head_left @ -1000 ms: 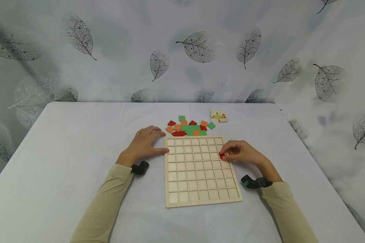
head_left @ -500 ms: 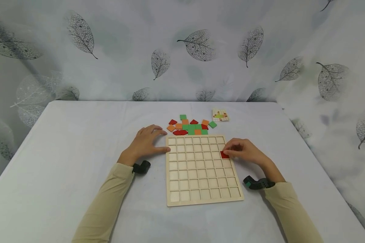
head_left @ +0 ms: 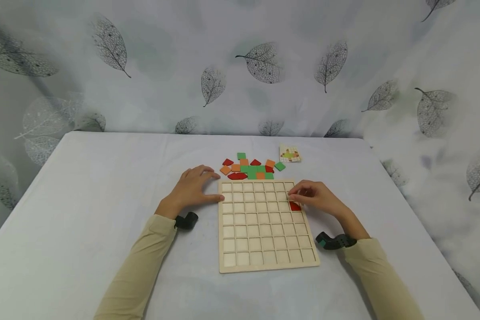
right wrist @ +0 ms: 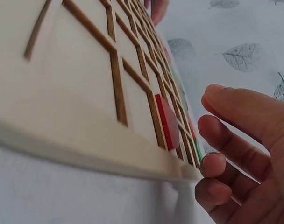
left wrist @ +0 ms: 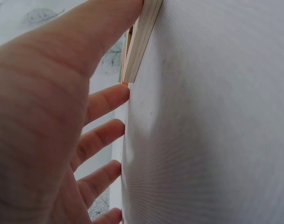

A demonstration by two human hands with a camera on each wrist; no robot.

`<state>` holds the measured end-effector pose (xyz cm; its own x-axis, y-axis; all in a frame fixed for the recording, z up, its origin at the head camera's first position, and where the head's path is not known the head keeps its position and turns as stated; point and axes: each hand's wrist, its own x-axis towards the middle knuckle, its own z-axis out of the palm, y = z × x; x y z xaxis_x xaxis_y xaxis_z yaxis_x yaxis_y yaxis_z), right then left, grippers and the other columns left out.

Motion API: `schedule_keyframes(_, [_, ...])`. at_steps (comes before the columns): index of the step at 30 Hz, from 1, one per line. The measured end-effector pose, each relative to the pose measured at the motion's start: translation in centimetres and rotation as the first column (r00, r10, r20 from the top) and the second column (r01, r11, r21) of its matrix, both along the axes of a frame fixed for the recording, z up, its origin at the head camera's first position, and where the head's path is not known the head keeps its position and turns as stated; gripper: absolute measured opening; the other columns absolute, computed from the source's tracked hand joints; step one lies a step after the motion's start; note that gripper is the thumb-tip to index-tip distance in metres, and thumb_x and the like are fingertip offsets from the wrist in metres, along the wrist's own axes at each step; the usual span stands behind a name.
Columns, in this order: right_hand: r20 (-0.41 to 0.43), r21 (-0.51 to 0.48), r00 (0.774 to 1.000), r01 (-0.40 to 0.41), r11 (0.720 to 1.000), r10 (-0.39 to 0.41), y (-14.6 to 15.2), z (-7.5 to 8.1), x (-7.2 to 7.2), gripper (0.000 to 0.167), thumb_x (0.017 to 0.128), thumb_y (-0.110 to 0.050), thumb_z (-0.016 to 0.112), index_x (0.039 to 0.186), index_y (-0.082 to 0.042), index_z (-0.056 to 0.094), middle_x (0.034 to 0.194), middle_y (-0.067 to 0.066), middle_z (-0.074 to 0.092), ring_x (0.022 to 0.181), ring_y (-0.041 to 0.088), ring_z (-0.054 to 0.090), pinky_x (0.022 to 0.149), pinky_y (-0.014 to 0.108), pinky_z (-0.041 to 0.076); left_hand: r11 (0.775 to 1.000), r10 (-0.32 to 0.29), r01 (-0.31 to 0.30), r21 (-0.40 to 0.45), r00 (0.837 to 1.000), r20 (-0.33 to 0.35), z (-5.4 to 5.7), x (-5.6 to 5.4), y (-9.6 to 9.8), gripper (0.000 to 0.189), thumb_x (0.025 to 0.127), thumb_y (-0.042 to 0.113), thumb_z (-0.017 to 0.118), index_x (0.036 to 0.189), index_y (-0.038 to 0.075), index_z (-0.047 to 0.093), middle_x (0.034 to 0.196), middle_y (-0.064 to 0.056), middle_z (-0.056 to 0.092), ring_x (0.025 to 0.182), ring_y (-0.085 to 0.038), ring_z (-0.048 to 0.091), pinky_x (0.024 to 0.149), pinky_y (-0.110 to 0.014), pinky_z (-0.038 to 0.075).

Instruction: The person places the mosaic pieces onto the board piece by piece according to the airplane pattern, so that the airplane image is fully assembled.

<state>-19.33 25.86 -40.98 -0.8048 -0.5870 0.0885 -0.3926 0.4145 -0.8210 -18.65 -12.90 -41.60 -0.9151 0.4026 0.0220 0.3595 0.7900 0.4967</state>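
Note:
A wooden grid board (head_left: 264, 268) lies flat on the table. My left hand (head_left: 190, 186) is spread at its left edge, thumb touching the frame and fingertips on the cloth, as the left wrist view shows. One red tile (head_left: 295, 206) sits in a cell of the right-hand column; in the right wrist view that tile (right wrist: 167, 122) looks slightly raised or tilted against the cell walls. Just over it hovers my right hand (head_left: 316, 195), fingers loosely bent. Nothing shows between its thumb and fingers (right wrist: 214, 128), which are apart from the tile.
Behind the board lie several loose tiles: green squares (head_left: 252, 172), orange squares (head_left: 235, 167) and red pieces (head_left: 237, 176). A small pattern card (head_left: 290, 154) lies at the back right. Leaf-printed fabric (head_left: 164, 89) rises behind the table.
My right hand has let go of the red tile and lifted slightly, shifting a little up and left. The tile stays in its cell. My left hand has kept its place.

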Motion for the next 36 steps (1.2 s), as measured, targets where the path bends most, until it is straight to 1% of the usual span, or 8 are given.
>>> schedule_keyframes(4, [-0.006, 0.012, 1.000, 0.003, 1.000, -0.003, -0.7, 0.1, -0.1, 0.015, 0.091, -0.002, 0.066, 0.105, 0.000, 0.070, 0.093, 0.009, 0.066, 0.072, 0.012, 0.055, 0.062, 0.021, 0.048, 1.000, -0.001, 0.001, 0.000, 1.000, 0.007, -0.1, 0.1, -0.1, 0.064, 0.080, 0.053, 0.074, 0.131, 0.017, 0.059, 0.142, -0.009, 0.046, 0.138, -0.031, 0.034, 0.117, -0.053, 0.017])
schedule_keyframes(7, [-0.002, 0.012, 1.000, -0.002, 1.000, 0.002, -1.3, 0.3, -0.3, 0.015, 0.091, -0.003, 0.066, 0.105, 0.001, 0.070, 0.096, 0.009, 0.066, 0.075, 0.011, 0.057, 0.064, 0.021, 0.050, 1.000, -0.002, 0.002, -0.003, 1.000, -0.003, -0.1, 0.1, -0.2, 0.064, 0.080, 0.053, 0.074, 0.131, 0.017, 0.059, 0.142, -0.009, 0.046, 0.138, -0.031, 0.034, 0.116, -0.054, 0.018])
schedule_keyframes(10, [-0.003, -0.002, 1.000, -0.018, 1.000, 0.018, -1.7, 0.3, -0.5, 0.014, 0.091, -0.003, 0.067, 0.104, 0.001, 0.070, 0.099, 0.010, 0.067, 0.079, 0.010, 0.058, 0.068, 0.021, 0.052, 1.000, -0.001, 0.001, -0.010, 1.000, -0.011, -0.2, 0.2, -0.2, 0.064, 0.080, 0.054, 0.073, 0.131, 0.017, 0.059, 0.141, -0.009, 0.046, 0.137, -0.031, 0.035, 0.116, -0.054, 0.018])
schedule_keyframes(15, [-0.040, -0.030, 0.998, -0.054, 0.998, 0.053, -2.3, 0.0, -1.0, 0.014, 0.089, 0.001, 0.067, 0.103, 0.000, 0.071, 0.101, 0.013, 0.066, 0.090, 0.007, 0.060, 0.076, 0.021, 0.054, 1.000, 0.003, -0.003, -0.014, 1.000, -0.010, -0.3, 0.2, -0.2, 0.065, 0.080, 0.054, 0.073, 0.131, 0.017, 0.059, 0.141, -0.009, 0.046, 0.138, -0.030, 0.034, 0.117, -0.054, 0.018])
schedule_keyframes(20, [-0.032, -0.036, 0.996, -0.081, 0.996, 0.079, -3.0, -0.2, -1.5, 0.014, 0.090, 0.000, 0.067, 0.104, 0.000, 0.070, 0.104, 0.013, 0.065, 0.094, 0.007, 0.061, 0.079, 0.022, 0.054, 1.000, 0.002, -0.002, -0.008, 1.000, -0.011, -0.2, 0.2, -0.1, 0.064, 0.080, 0.054, 0.073, 0.131, 0.017, 0.059, 0.141, -0.009, 0.047, 0.138, -0.031, 0.035, 0.116, -0.054, 0.018])
schedule_keyframes(27, [-0.057, -0.022, 0.993, -0.109, 0.994, 0.108, -4.0, -0.2, -2.0, 0.017, 0.090, 0.002, 0.066, 0.107, 0.003, 0.068, 0.105, 0.015, 0.066, 0.095, 0.013, 0.062, 0.078, 0.023, 0.055, 1.000, 0.001, -0.002, -0.009, 1.000, -0.013, -0.3, 0.2, -0.1, 0.065, 0.080, 0.054, 0.073, 0.131, 0.017, 0.059, 0.141, -0.009, 0.047, 0.137, -0.031, 0.035, 0.116, -0.054, 0.019])
schedule_keyframes(32, [-0.084, 0.006, 0.992, -0.099, 0.995, 0.099, -4.9, -0.1, -2.3, 0.021, 0.091, 0.001, 0.065, 0.111, 0.004, 0.067, 0.104, 0.016, 0.065, 0.094, 0.022, 0.062, 0.079, 0.024, 0.055, 1.000, 0.000, -0.001, -0.006, 1.000, -0.021, -0.4, 0.2, -0.1, 0.064, 0.080, 0.054, 0.073, 0.130, 0.017, 0.059, 0.140, -0.009, 0.047, 0.136, -0.031, 0.036, 0.116, -0.054, 0.019])
schedule_keyframes(36, [-0.078, 0.021, 0.993, -0.082, 0.996, 0.084, -5.5, 0.0, -2.6, 0.021, 0.092, 0.000, 0.064, 0.112, 0.004, 0.066, 0.106, 0.017, 0.065, 0.096, 0.027, 0.063, 0.082, 0.028, 0.055, 1.000, -0.001, 0.001, -0.007, 1.000, -0.022, -0.4, 0.1, -0.1, 0.064, 0.080, 0.054, 0.073, 0.130, 0.017, 0.059, 0.140, -0.009, 0.047, 0.137, -0.030, 0.036, 0.116, -0.053, 0.019])
